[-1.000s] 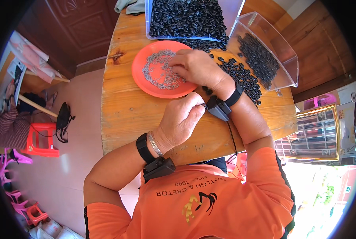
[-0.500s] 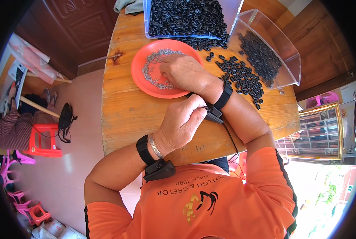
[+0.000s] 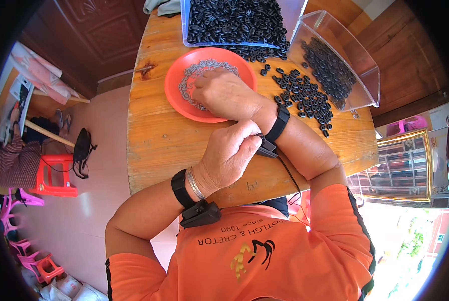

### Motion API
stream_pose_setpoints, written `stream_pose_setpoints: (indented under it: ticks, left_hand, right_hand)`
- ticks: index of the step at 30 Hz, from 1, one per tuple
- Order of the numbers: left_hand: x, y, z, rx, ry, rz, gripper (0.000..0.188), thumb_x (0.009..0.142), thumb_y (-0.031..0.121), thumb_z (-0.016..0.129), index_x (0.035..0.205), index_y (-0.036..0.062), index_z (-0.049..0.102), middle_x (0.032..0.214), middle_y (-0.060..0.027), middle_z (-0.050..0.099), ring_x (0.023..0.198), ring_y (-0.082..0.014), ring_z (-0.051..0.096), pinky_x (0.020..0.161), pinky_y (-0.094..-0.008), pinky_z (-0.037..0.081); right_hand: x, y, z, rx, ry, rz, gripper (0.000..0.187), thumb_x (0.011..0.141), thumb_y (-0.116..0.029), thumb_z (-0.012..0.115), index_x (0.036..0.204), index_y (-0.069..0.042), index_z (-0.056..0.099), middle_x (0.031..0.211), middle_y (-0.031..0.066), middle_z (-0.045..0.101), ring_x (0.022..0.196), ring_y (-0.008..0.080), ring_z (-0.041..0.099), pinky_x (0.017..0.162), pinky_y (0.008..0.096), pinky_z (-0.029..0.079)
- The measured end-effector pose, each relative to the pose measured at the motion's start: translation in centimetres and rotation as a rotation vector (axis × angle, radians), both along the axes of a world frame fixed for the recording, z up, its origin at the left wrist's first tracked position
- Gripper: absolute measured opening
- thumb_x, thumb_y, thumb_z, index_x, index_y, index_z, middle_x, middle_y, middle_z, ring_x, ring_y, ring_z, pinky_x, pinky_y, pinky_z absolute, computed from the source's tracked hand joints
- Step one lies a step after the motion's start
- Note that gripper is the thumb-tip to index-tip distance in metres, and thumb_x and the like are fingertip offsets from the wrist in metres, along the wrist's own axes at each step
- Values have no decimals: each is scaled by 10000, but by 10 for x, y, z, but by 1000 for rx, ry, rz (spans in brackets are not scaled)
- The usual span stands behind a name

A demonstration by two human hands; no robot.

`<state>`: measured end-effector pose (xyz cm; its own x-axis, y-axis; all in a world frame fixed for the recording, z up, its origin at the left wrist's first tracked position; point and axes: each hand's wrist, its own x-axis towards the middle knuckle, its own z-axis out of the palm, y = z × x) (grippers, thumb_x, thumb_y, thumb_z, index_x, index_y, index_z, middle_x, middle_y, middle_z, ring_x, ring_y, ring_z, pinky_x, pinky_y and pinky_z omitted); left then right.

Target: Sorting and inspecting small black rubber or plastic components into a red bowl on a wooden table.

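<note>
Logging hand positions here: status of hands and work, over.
Right hand over round orange plastic plate, at slim grey metallic pieces; grip hidden. Left hand closed above brown wooden table; contents unclear. Right hand covers part of plate.

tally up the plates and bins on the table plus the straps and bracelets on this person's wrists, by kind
Orange-red plate: 1
Plastic bins: 2
Black wrist straps: 2
Silver bracelet: 1
Total: 6
</note>
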<state>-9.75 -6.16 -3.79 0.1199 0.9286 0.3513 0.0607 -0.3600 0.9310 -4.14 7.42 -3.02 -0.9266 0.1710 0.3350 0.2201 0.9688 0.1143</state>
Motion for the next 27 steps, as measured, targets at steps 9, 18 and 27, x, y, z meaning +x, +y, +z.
stream_pose_setpoints:
  ticks: [9, 18, 27]
  left_hand:
    - [-10, -4, 10, -20, -78, 17, 91, 912, 80, 508, 896, -6, 532, 657, -16, 495, 582, -77, 430, 544, -230, 379]
    - [-11, -17, 26, -100, -198, 27, 121, 919, 124, 518, 916, 4, 534, 661, -13, 518, 600, -65, 472, 554, -222, 394]
    - [7, 3, 31, -242, -408, 114, 137, 924, 177, 520, 926, 41, 534, 664, -2, 543, 582, -67, 504, 527, -193, 388]
  right_hand:
    - [-26, -7, 10, 15, -157, -58, 117, 698, -97, 588, 733, -32, 678, 783, 144, 670, 753, 290, 658, 659, 398, 522]
    - [17, -3, 41, -807, 312, -215, 147, 726, -107, 625, 834, -7, 622, 755, 160, 643, 658, 261, 632, 631, 343, 513]
    - [97, -5, 41, -1421, 515, -133, 238, 858, -27, 608, 1093, 7, 628, 861, 19, 644, 784, 77, 592, 766, 224, 491]
